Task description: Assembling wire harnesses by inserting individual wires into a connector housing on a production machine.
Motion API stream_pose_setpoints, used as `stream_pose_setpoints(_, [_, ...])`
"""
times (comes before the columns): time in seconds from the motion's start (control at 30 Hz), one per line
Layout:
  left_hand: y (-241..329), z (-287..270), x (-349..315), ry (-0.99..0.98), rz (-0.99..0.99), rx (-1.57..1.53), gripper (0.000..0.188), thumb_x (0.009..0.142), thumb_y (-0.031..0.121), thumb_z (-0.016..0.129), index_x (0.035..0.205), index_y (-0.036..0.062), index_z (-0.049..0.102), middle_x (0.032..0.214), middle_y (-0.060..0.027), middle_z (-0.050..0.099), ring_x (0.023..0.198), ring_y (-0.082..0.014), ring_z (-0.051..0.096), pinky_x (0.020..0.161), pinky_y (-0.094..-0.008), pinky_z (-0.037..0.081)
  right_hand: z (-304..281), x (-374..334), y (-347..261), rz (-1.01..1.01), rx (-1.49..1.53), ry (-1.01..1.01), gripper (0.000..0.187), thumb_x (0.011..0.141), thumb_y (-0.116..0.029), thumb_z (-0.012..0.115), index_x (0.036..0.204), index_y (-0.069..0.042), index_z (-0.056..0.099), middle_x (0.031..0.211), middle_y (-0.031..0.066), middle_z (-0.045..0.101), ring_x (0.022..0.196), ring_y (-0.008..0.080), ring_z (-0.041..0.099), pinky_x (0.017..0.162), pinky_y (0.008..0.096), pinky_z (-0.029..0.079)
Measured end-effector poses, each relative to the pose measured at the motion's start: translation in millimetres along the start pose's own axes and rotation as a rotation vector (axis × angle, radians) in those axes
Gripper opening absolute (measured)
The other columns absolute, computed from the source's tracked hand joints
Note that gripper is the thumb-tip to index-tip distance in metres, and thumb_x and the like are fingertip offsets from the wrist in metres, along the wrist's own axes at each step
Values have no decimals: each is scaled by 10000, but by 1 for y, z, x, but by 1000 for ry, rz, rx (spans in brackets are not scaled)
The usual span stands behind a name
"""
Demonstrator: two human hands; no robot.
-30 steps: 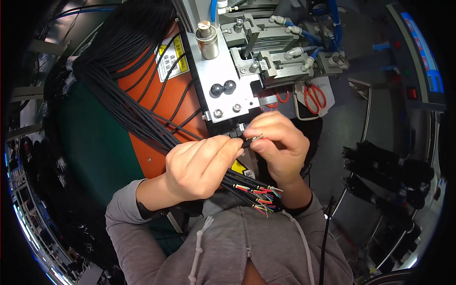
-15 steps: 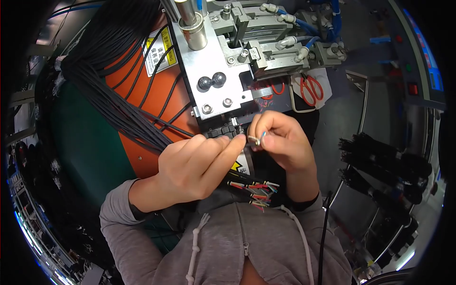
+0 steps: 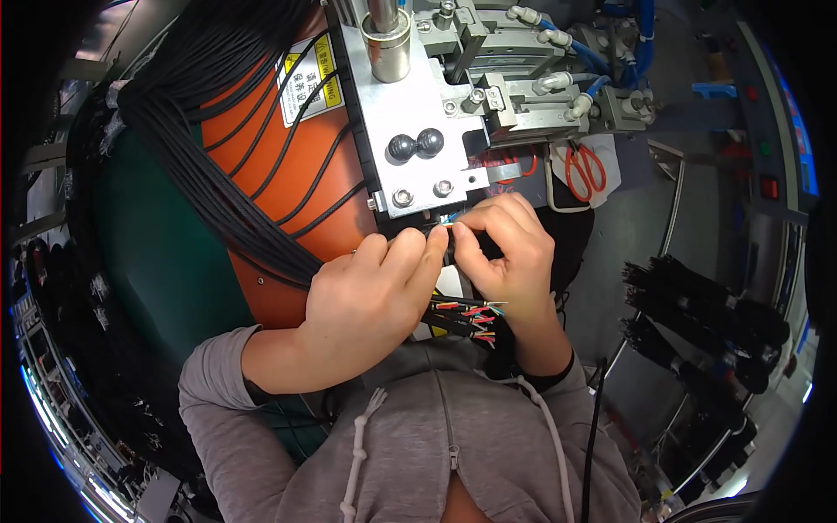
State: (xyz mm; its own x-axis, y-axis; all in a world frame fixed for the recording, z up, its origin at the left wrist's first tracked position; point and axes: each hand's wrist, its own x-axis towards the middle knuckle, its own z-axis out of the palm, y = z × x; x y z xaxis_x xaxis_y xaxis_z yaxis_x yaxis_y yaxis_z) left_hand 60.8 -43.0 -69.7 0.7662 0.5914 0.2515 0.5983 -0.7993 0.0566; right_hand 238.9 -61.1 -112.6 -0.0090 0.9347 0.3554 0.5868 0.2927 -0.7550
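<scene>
My left hand (image 3: pixel 370 292) has its fingers curled in a pinch just below the front edge of a silver metal press block (image 3: pixel 418 170). What its fingertips hold is hidden. Facing it from the right, my right hand (image 3: pixel 514 253) pinches thin coloured wires (image 3: pixel 447 222), blue and white among them. The fingertips of both hands nearly meet at these wires, close under the block. Below the hands, a bunch of black cables with stripped, multicoloured wire ends (image 3: pixel 471 318) lies near my body.
Black cables (image 3: pixel 235 205) run over an orange panel (image 3: pixel 296 196) on the left. Pneumatic cylinders (image 3: pixel 523 109) with blue hoses stand at the back. Red-handled scissors (image 3: pixel 585 170) lie behind my right hand. Black cable bundles (image 3: pixel 697 305) hang on a rack at the right.
Both hands have come up closer to the block's front edge, with the wires now under it. The right fingers have straightened toward the left fingertips. The view has shifted slightly.
</scene>
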Motion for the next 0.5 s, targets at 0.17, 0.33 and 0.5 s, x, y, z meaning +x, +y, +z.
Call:
stream_pose_setpoints(0.17, [-2, 1, 4, 3, -33, -42, 430, 661, 99, 614, 1087, 69, 662, 731, -9, 418, 585, -118, 463, 447, -248, 371, 10, -3, 6, 101, 116, 84, 55, 731, 32, 624, 740, 11, 574, 718, 81, 590, 661, 176, 551, 635, 274, 438])
stream_pose_setpoints(0.33, [-15, 12, 3, 131, 32, -99, 376, 679, 118, 606, 1044, 40, 648, 771, 2, 495, 631, -109, 516, 454, -232, 372, 16, -10, 16, 569, 634, 24, 47, 761, 14, 616, 775, 3, 572, 710, 58, 569, 645, 122, 522, 607, 254, 419])
stream_pose_setpoints(0.5, [-13, 7, 4, 110, -16, -170, 327, 694, 110, 615, 1011, 41, 646, 795, -9, 531, 635, -115, 540, 490, -234, 389, 19, -8, 4, 339, 406, 136, 57, 795, -5, 629, 810, 6, 575, 722, 55, 568, 656, 108, 529, 612, 232, 425])
